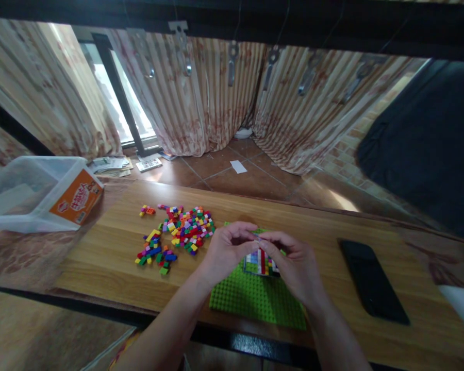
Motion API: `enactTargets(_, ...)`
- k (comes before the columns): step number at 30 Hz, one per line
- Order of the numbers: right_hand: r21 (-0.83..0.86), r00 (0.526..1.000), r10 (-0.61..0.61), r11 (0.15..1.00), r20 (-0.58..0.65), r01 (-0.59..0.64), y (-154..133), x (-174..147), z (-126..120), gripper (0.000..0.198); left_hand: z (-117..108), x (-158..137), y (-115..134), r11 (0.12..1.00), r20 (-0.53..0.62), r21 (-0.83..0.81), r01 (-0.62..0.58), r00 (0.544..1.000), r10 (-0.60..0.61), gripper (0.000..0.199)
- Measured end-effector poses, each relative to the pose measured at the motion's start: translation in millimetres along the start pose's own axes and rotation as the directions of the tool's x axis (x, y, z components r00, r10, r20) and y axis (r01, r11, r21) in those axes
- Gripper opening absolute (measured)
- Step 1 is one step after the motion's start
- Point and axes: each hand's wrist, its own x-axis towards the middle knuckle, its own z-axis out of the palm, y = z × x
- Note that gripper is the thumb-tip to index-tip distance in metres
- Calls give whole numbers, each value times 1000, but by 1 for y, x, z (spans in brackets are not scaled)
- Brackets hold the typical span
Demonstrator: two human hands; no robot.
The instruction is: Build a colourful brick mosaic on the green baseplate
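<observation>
Above a green studded baseplate (251, 299), my left hand (229, 248) and my right hand (294, 262) meet, thumbs and fingertips pinched together. Whatever small piece they hold between them is too hidden to name. Just under the fingertips is a build of toy bricks (261, 263) in white, red, green, blue and other colours. My fingers cover its far part, and I cannot tell whether they touch it. To the left of my left hand lies a loose pile of small coloured toy bricks (189, 229), with a smaller cluster (154, 250) nearer me.
A black, phone-like slab (373, 281) lies on the wooden table (112, 257) at the right. Beyond the table's left end stands a clear plastic box (27, 193) with an orange label. Metal clips hang from a dark bar above, before striped curtains (216, 103).
</observation>
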Motion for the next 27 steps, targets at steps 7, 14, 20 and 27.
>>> enactTargets(7,331,997,68,942,-47,-48,6,-1,-10,13,1,-3,3,989,9,-130,72,997,-72,31)
enactTargets(14,96,962,80,994,-260,-56,13,5,-31,22,-10,8,-2,989,-279,127,76,960,-38,12)
enactTargets(20,-200,993,42,978,-108,-64,29,3,-31,25,-18,12,-17,904,-296,408,124,955,2,18)
enactTargets(27,-219,992,-71,974,-101,48,42,9,-29,15,-16,10,-20,884,-223,458,92,975,15,18)
